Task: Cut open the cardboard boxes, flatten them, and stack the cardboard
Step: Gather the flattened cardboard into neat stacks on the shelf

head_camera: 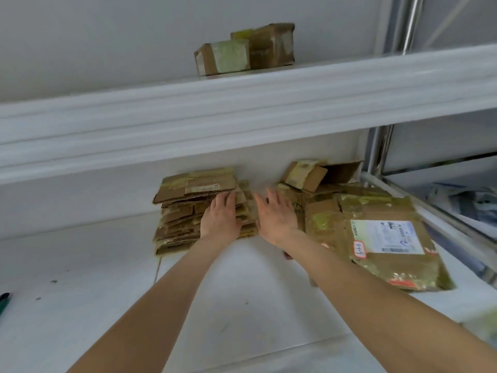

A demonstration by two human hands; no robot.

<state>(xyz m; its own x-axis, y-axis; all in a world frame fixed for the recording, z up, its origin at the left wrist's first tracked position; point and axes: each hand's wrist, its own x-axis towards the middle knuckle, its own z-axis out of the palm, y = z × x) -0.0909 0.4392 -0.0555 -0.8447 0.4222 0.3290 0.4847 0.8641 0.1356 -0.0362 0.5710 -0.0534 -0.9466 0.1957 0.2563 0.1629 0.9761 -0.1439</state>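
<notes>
While the left hand (220, 216) lies flat, fingers straight, against the right side of the layered stack of flattened cardboard (183, 211) at the back of the white tabletop (242, 305), the right hand (277, 214) is spread just beside it, gripping nothing. Right of that hand lies a flattened box (376, 238), glossy with yellowed tape and bearing a white shipping label. Two taped cuboid boxes (223, 57) sit on the upper shelf (242, 111).

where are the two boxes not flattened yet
Head view: the two intact boxes sit touching on the upper shelf, top centre, above the flattened stack under the left hand.
</notes>
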